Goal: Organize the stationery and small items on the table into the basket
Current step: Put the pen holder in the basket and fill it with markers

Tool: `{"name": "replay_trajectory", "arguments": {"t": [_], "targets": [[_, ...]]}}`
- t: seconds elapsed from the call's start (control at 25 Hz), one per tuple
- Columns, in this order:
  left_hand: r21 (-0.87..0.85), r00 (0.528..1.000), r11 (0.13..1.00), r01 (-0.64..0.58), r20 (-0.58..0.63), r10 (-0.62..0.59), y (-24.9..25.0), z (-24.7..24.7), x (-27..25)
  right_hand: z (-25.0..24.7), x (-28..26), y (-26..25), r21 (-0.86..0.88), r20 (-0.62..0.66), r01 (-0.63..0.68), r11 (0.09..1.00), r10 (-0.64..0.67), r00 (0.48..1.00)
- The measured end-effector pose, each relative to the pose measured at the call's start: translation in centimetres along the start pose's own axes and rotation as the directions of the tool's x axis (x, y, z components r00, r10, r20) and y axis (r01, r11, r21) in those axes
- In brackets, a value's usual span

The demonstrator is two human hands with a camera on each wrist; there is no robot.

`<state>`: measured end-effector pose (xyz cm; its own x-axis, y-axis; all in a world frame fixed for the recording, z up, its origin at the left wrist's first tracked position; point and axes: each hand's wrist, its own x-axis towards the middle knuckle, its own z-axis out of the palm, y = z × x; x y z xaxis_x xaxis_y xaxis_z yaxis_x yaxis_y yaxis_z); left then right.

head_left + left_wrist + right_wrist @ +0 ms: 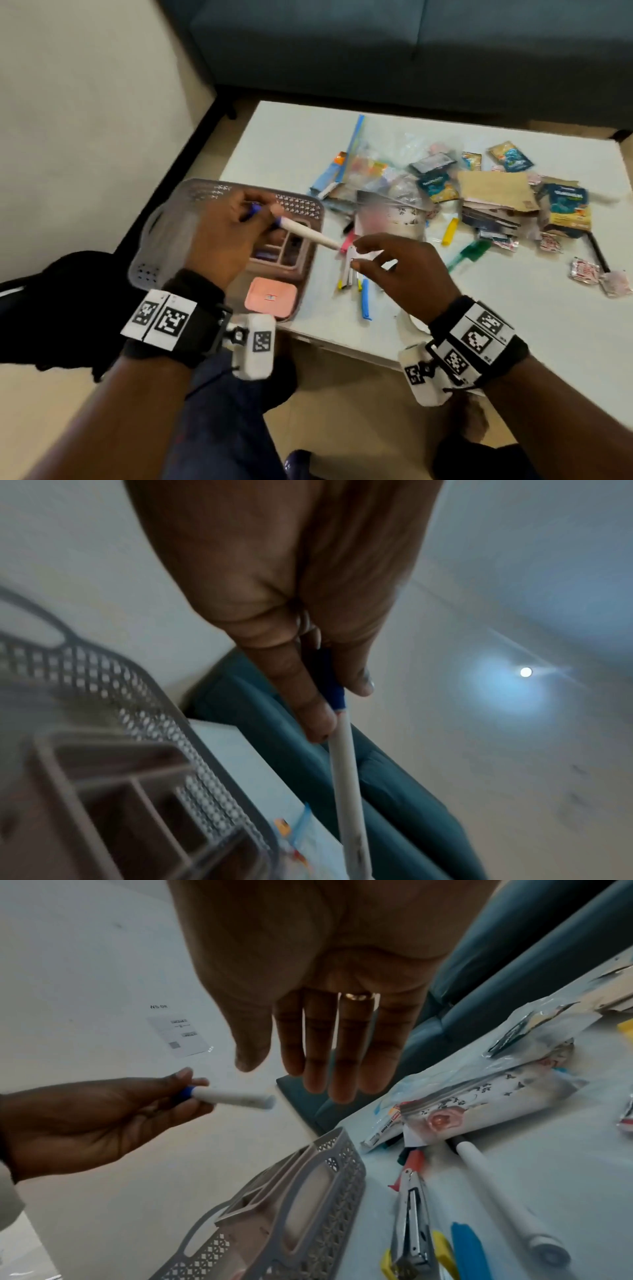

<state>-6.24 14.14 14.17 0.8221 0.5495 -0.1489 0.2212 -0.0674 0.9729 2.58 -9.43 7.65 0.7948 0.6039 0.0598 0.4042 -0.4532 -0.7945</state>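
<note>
A: Head view shows the left hand (pixel 219 233) pinching a white marker (pixel 305 234) by its blue cap end, held in the air above the basket (pixel 154 219).

B: And the right hand (pixel 397 270)?

A: Its fingers are relaxed and spread, holding nothing, just right of the basket, over the loose pens (pixel 349 274) on the bench (pixel 445 325).

B: How to do the step well?

A: I think: tilt the marker to lie along one compartment of the inner tray (pixel 284 250) in the basket, lower it, then let go. Which compartment fits, I cannot tell.

B: The rest?

A: Many packets (pixel 565 209) lie far right of the basket.
</note>
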Motion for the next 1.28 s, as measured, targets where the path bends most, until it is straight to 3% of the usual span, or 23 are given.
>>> {"name": "replay_trajectory", "arguments": {"t": [0.12, 0.2, 0.28, 0.44, 0.6, 0.76, 0.84, 0.96, 1.08, 1.2, 1.28], "targets": [[0.326, 0.981, 0.941, -0.091, -0.132, 0.141, 0.1, -6.4, 2.2, 0.2, 1.0, 1.4, -0.109, 0.020, -0.078, 0.991, 0.081, 0.997], [0.580, 0.965, 0.809, -0.094, -0.148, 0.217, -0.5, -8.5, 3.6, -0.6, 0.9, 2.7, -0.215, 0.039, -0.129, 0.968, 0.141, 0.989], [0.709, 0.961, 0.702, -0.077, -0.136, 0.242, -1.4, -9.3, 4.8, -1.1, 0.9, 3.3, -0.274, 0.049, -0.153, 0.949, 0.173, 0.984], [0.779, 0.986, 0.620, -0.098, -0.009, 0.167, -3.9, -8.9, 6.7, -1.7, 1.6, 4.8, -0.304, 0.059, -0.190, 0.934, 0.217, 0.974], [0.796, 0.983, 0.588, -0.141, 0.041, 0.179, -4.4, -7.3, 7.2, -3.6, 3.1, 8.8, -0.387, 0.081, -0.221, 0.895, 0.272, 0.959], [0.842, 0.971, 0.515, -0.159, 0.037, 0.238, -4.0, -7.0, 7.2, -7.7, 3.9, 12.7, -0.533, -0.048, -0.376, 0.758, 0.417, 0.908], [0.831, 0.967, 0.526, -0.179, 0.050, 0.250, -3.3, -6.4, 6.3, -8.3, 3.7, 13.4, -0.575, -0.029, -0.431, 0.695, 0.509, 0.860], [0.762, 0.955, 0.597, -0.251, 0.094, 0.281, -1.6, -3.2, 4.0, -7.6, 2.8, 13.5, -0.506, 0.123, -0.479, 0.717, 0.610, 0.783], [0.692, 0.945, 0.650, -0.313, 0.155, 0.290, -0.5, 0.9, 1.1, -7.0, 2.1, 14.4, -0.490, 0.081, -0.500, 0.714, 0.608, 0.789], [0.610, 0.935, 0.709, -0.355, 0.230, 0.270, -1.0, 3.8, -0.1, -7.8, 1.2, 13.6, -0.475, -0.061, -0.564, 0.676, 0.614, 0.787], [0.520, 0.948, 0.798, -0.304, 0.249, 0.199, -1.3, 5.2, -0.1, -8.1, 0.3, 11.3, -0.429, -0.174, -0.512, 0.744, 0.488, 0.855]]}}
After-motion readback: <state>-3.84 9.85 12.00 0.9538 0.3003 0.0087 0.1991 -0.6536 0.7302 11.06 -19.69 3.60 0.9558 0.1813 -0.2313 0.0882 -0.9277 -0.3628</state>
